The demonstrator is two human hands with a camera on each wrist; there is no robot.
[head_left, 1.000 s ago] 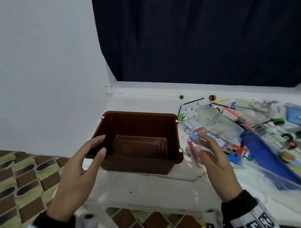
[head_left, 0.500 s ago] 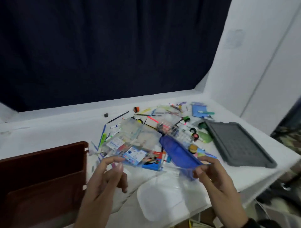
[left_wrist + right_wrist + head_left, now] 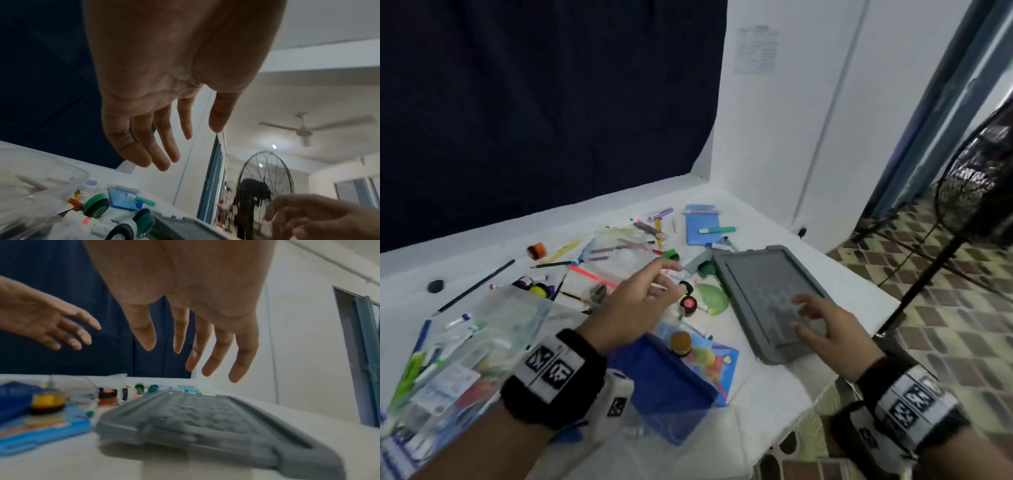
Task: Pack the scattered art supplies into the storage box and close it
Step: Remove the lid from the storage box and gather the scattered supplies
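While both hands hover spread and empty, left hand (image 3: 635, 301) above the supplies (image 3: 599, 270) beside the lid (image 3: 763, 274), right hand (image 3: 822, 329) over it, grip opposite lid edges; box unseen.

Dark navy curtain (image 3: 544, 102) behind white table (image 3: 739, 435). Black pedestal fan (image 3: 976, 181) right of table, on patterned tile floor (image 3: 962, 329). Ceiling fan (image 3: 304, 128) overhead. Blue-framed doorway (image 3: 368, 353) in white wall (image 3: 791, 120).
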